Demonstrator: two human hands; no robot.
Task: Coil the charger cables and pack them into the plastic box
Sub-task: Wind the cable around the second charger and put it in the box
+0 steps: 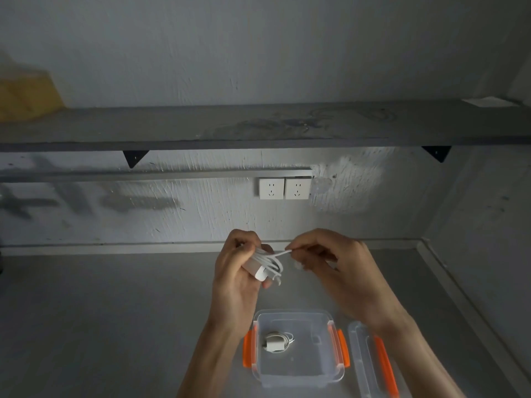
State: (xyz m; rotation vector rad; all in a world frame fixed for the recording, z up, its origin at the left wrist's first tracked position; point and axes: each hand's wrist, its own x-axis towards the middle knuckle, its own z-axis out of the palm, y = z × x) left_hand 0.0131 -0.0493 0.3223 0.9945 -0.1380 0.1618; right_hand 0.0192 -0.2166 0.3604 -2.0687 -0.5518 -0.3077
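left hand [238,268]: curled round a white charger [260,272] and its looped cable [273,261]
right hand [330,265]: pinches the cable's free end
plastic box [304,366]: open on the worktop [100,326] below the hands, second charger [275,341] coiled inside
lid [363,369]: just right of the box, partly hidden by the right forearm
wall: two sockets [284,188] under a shelf [201,127]

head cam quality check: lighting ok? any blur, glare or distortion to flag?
Head view: dim overall, one bright patch on the wall right of the sockets; motion blur on the right hand pinching the cable; left hand and its charger sharper; yellow object upper left soft; shelf edge slightly tilted, little visible bowing; plastic box readable, no glare.
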